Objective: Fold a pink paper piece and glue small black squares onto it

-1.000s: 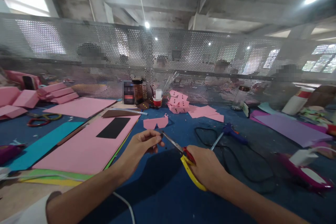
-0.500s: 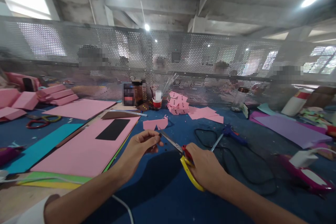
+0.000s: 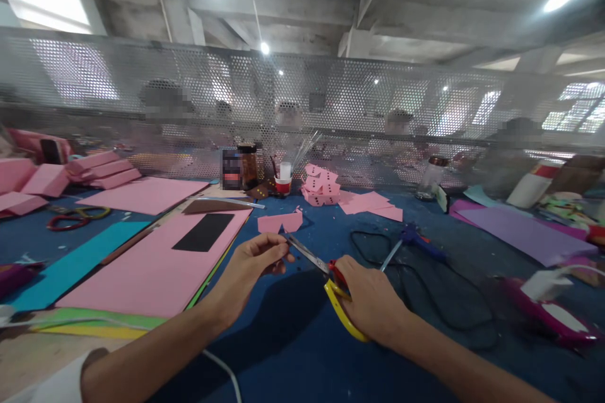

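Observation:
My right hand (image 3: 371, 299) grips a pair of scissors (image 3: 338, 308) with one yellow and one red handle. Their metal blades point up and left, and the tips reach the fingertips of my left hand (image 3: 259, 261). Those fingers are pinched together; whatever sits between them is too small and dark to make out. Just beyond the fingertips, a cut pink paper strip (image 3: 280, 221) with a notch stands on the blue table. Behind it is a pile of pink folded pieces with black dots (image 3: 321, 186).
Pink sheets (image 3: 155, 277) with a black rectangle (image 3: 204, 232) on top lie at left, beside a blue-green strip (image 3: 80, 264). A glue gun (image 3: 420, 242) and its black cord lie at right. A perforated metal screen (image 3: 302, 101) stands behind, with people beyond it.
My hands stay almost in place. The scissors have shifted very slightly at my left fingertips, and the small dark bit seen there earlier is now harder to see.

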`<state>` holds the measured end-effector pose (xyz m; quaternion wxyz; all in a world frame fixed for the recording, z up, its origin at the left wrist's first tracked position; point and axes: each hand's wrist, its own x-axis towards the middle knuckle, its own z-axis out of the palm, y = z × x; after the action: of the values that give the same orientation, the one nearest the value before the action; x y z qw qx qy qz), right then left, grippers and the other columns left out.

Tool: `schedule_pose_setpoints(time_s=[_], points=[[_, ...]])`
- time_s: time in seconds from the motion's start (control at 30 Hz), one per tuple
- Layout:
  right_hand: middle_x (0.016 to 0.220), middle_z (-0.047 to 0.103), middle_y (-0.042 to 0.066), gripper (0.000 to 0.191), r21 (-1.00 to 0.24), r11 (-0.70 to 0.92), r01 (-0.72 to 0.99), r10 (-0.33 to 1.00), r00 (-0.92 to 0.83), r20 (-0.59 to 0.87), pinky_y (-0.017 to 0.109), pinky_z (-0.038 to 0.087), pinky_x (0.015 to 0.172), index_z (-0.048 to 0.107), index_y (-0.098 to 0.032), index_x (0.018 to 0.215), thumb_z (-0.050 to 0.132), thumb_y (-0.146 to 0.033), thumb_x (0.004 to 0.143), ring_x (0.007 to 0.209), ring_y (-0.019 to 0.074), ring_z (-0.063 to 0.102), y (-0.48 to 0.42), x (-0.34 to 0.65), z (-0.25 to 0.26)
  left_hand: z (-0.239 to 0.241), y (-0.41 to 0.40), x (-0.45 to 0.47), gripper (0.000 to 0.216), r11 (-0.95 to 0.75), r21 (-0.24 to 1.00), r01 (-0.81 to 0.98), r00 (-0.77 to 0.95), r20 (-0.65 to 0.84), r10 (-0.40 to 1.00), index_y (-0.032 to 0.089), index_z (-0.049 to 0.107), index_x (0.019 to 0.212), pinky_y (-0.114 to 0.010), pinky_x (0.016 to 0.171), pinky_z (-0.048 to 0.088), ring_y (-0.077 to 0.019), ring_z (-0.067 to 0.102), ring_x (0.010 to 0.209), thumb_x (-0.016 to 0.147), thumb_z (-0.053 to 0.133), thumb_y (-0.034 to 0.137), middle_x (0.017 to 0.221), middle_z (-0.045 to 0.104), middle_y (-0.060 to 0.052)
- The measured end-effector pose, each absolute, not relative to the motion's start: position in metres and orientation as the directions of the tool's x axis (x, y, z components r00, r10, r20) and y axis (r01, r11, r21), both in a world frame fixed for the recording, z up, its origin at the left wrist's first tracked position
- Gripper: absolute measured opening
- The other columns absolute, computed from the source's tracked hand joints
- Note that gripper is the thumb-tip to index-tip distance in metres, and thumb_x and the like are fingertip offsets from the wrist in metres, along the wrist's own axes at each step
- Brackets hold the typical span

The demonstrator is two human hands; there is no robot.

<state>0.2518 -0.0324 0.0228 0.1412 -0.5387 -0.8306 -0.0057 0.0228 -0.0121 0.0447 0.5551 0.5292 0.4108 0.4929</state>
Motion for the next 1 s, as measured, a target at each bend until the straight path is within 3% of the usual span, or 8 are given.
schedule_pose_setpoints(time_s=[0.27,1.0], points=[[0.084,0.060,0.001,0.013,-0.131,0.403,0.906,0.907,-0.376,0.188,0.028,0.019,0.054,0.048,-0.021,0.088,0.047,-0.034,0.088,0.065,0.0167,0.059,-0.0339,0.2496,0.0238,0.0462,-0.0141,0.0244,0.017,-0.030,0.996,-0.085,0.221,0.048,0.974,0.017,0.063,0.080,-0.026,0.064,0.043,-0.0139,0.055,0.065,0.079,0.064,0.034,0.076,0.066,-0.004],[0.073,0.059,-0.001,0.014,-0.152,0.401,0.903,0.901,-0.360,0.240,0.029,0.013,0.053,0.049,-0.022,0.081,0.049,-0.035,0.086,0.060,0.0154,0.055,-0.0352,0.2506,0.0217,0.0452,-0.0139,0.0244,0.016,-0.047,0.998,-0.045,0.236,0.056,0.970,0.016,0.059,0.079,-0.026,0.066,0.042,-0.0131,0.054,0.068,0.084,0.060,0.032,0.077,0.066,-0.003]])
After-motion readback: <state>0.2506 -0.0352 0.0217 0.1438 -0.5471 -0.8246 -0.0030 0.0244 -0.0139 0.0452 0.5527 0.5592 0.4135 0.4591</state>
